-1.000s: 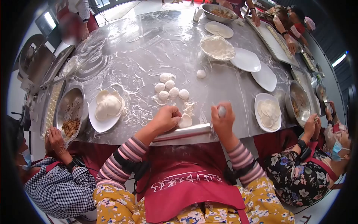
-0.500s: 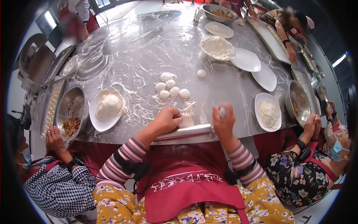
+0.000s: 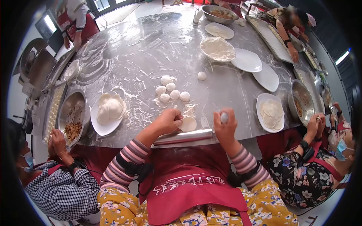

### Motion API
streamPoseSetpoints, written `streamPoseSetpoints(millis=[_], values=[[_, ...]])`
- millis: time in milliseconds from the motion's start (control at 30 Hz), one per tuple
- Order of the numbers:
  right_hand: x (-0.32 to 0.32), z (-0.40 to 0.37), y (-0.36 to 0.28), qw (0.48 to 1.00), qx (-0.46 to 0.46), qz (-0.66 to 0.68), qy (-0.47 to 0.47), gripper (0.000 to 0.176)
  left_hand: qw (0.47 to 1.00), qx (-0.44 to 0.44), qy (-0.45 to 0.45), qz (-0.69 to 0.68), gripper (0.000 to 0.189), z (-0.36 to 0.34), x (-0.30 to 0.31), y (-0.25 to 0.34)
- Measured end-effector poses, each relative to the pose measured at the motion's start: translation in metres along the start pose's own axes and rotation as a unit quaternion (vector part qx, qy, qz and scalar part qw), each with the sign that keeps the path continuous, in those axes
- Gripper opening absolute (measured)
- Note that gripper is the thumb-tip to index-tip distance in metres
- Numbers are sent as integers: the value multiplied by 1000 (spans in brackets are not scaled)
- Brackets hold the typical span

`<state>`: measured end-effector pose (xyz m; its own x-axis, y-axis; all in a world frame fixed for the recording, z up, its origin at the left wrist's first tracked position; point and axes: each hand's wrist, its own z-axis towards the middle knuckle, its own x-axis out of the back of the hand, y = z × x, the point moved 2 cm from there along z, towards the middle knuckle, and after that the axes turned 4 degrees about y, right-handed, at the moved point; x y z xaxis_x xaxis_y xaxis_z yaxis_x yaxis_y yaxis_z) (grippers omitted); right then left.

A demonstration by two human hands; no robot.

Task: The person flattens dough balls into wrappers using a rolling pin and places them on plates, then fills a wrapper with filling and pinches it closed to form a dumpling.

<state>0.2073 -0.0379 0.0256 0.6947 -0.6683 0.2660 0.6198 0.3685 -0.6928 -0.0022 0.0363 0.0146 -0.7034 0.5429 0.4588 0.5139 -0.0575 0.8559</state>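
My left hand is closed, pinching the left edge of a small round dough wrapper that lies on the floured steel table. Just on the near side of that wrapper lies a metal rolling pin, close to the table's front edge. Around the pin's right handle, whose grey end pokes out above the fingers, my right hand is wrapped. Beyond my hands sit several floured dough balls, with a lone dough ball farther right.
On the left stand a plate of stacked wrappers and a steel bowl of filling. Another wrapper plate and a filling bowl are at the right. Flour fills a dish farther back. Co-workers flank me on both sides.
The rolling pin has come slightly toward me, off the wrapper, so more of the wrapper shows. My left hand keeps its pinch. A person at the far left now stands more in view.
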Motion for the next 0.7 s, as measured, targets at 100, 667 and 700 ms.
streamPoseSetpoints(millis=[100, 667, 700], values=[[-35, 28, 16, 1000, 19, 3, -5, 20, 991, -53, 27, 118, 14, 10, -5, 13], [-49, 38, 20, 1000, 27, 4, -7, 21, 986, -101, 9, 134, 13, 23, -12, 18], [-55, 42, 22, 1000, 15, 20, -17, 21, 985, -104, 19, 136, 13, 27, -14, 18]])
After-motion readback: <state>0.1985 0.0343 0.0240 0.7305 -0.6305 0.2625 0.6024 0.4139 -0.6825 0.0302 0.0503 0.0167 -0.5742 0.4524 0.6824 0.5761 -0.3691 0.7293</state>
